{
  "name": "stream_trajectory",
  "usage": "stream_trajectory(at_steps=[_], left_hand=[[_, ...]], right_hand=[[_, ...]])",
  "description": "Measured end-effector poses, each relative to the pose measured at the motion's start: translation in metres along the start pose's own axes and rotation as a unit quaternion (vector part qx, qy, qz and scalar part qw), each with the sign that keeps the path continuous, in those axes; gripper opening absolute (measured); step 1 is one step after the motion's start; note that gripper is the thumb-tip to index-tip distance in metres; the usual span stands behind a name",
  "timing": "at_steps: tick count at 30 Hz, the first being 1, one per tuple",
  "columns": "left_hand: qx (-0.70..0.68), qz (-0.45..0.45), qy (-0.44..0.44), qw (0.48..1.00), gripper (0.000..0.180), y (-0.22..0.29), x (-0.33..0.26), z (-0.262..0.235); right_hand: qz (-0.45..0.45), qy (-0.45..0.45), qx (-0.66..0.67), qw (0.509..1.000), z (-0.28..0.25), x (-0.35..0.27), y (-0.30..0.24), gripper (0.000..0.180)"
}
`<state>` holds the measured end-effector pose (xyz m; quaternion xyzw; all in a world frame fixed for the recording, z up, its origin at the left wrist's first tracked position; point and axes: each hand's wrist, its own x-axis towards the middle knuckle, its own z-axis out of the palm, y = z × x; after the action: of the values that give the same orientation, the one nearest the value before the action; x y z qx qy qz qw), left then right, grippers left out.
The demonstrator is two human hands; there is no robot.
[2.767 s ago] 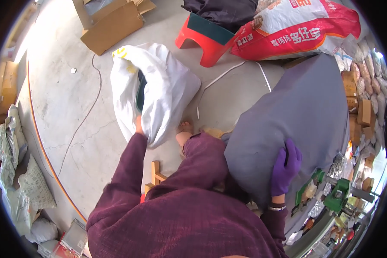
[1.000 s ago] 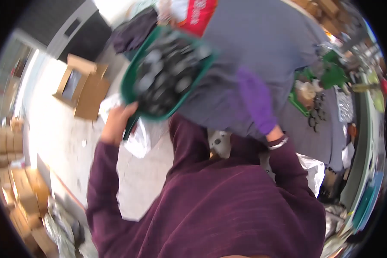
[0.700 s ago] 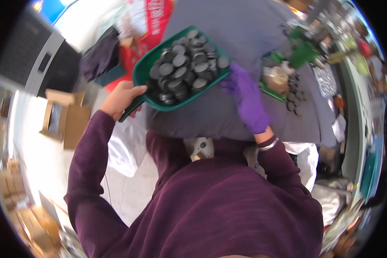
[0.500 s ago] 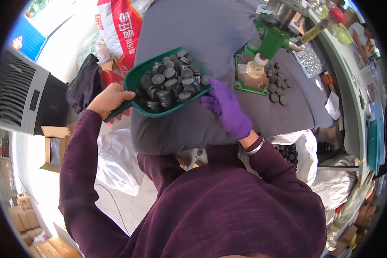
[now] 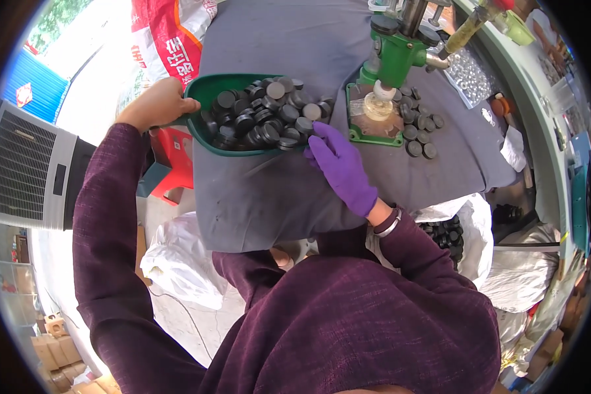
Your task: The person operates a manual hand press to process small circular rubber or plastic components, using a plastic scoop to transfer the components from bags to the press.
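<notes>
My bare left hand (image 5: 152,107) is closed around the handle end of a green plastic scoop (image 5: 207,85). The scoop is tilted and heaped with small black round discs (image 5: 246,123), which crowd its right end and spill past the lip onto the cloth. My right hand (image 5: 343,169), in a purple glove, has its fingers stretched out against the discs at that end. Right of it stands a green hand press (image 5: 395,58) with a clear round piece (image 5: 378,107) on its base. Several loose discs (image 5: 414,131) lie beside the press.
Dark grey cloth (image 5: 262,197) covers the table. A tray of shiny metal pieces (image 5: 466,82) sits at the back right. White sacks (image 5: 187,262) flank the table's near side, and one holds black discs (image 5: 446,235). A red stool (image 5: 174,164) and an air cooler (image 5: 29,164) stand left.
My left hand has raised the scoop's handle end, tipping it rightward. The discs have slid to the right end and some have come out. My right hand stays close to that end.
</notes>
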<state>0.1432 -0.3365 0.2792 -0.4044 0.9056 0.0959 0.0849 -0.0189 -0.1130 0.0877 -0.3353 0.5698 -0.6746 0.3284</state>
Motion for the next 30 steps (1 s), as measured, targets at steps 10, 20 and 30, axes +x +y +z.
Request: stream_trajectory(at_steps=[10, 20, 30], left_hand=[[0.088, 0.004, 0.018, 0.996, 0.039, -0.007, 0.010, -0.013], [0.320, 0.033, 0.181, 0.929, 0.024, 0.006, 0.031, -0.014], [0.317, 0.026, 0.253, 0.914, 0.024, 0.003, 0.018, -0.028]], right_hand=[[-0.040, 0.042, -0.121, 0.991, -0.004, -0.005, -0.008, 0.045], [-0.407, -0.086, -0.441, 0.795, 0.020, -0.008, -0.021, 0.049], [-0.485, -0.270, -0.512, 0.656, 0.041, 0.030, 0.017, 0.031]])
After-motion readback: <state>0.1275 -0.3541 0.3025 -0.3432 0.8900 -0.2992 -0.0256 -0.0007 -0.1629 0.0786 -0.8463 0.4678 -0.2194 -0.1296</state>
